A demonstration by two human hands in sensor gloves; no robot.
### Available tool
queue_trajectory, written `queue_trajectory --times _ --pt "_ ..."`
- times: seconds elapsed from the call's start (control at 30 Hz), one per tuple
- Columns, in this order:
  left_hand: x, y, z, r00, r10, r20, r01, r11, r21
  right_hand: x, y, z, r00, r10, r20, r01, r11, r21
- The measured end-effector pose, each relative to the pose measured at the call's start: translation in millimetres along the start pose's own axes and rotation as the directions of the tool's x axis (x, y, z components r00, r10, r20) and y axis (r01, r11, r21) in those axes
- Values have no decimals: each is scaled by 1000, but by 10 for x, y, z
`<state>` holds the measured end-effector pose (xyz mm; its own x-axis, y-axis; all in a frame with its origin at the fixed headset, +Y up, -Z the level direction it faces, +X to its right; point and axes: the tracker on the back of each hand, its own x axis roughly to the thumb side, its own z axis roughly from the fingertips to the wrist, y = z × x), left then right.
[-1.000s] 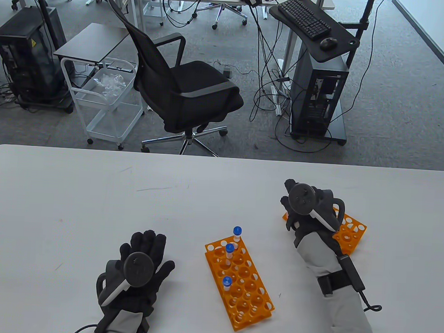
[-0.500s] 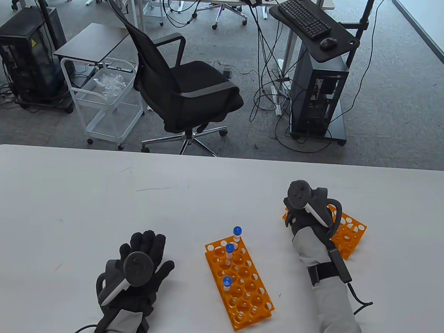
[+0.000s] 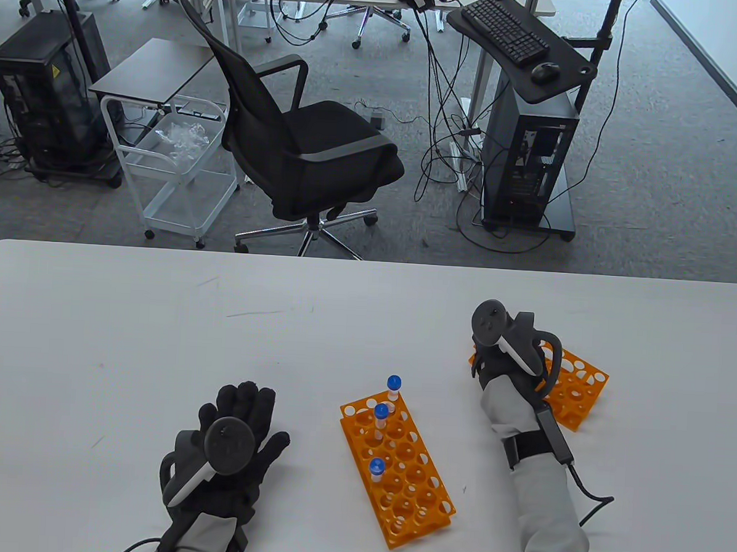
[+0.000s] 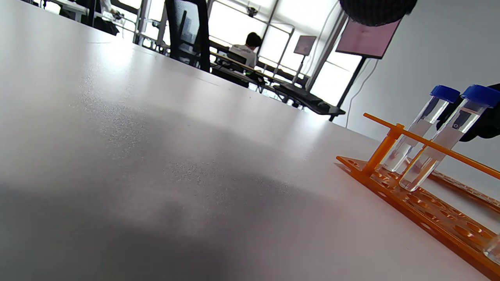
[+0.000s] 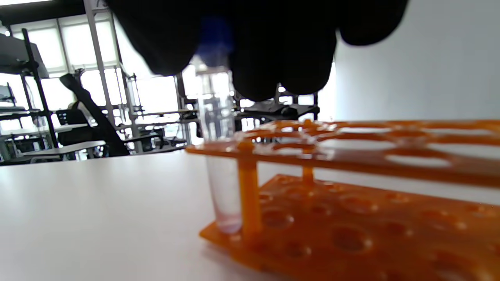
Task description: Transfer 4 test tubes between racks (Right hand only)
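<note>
An orange rack (image 3: 416, 485) in the middle of the table holds three blue-capped test tubes (image 3: 381, 412); two of them show in the left wrist view (image 4: 420, 127). A second orange rack (image 3: 579, 386) lies at the right, partly under my right hand (image 3: 494, 356). In the right wrist view my right fingers (image 5: 250, 50) grip the blue cap of a clear test tube (image 5: 220, 171) that stands in a corner hole of that rack (image 5: 351, 156), its tip at the lower plate. My left hand (image 3: 237, 423) rests flat on the table, fingers spread, holding nothing.
The white table (image 3: 155, 339) ends at its far edge with an office chair (image 3: 301, 143) and a computer stand (image 3: 523, 142) beyond. The two racks stand about a hand's width apart.
My right wrist and forearm have swung left and the tracker has tipped over the right rack's near-left corner. The left hand and the middle rack's tubes have not moved.
</note>
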<state>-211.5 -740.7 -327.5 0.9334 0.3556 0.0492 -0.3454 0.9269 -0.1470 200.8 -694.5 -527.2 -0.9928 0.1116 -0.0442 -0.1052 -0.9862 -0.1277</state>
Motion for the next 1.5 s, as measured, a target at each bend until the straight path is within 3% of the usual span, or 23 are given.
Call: queue_trajectory --times 0.37,0.87,1.5 --pt "6 -2 1 1000 -2 3 2 1000 -3 -31 -40 25 1000 -10 17 11 999 -48" --pt "14 -7 1 1000 -5 10 5 1000 -1 -18 -338 226 994 -14 109 33 984 -177" --pt "26 -20 5 1000 -13 18 13 1000 0 245 -733 732 945 -29 327 128 951 -283"
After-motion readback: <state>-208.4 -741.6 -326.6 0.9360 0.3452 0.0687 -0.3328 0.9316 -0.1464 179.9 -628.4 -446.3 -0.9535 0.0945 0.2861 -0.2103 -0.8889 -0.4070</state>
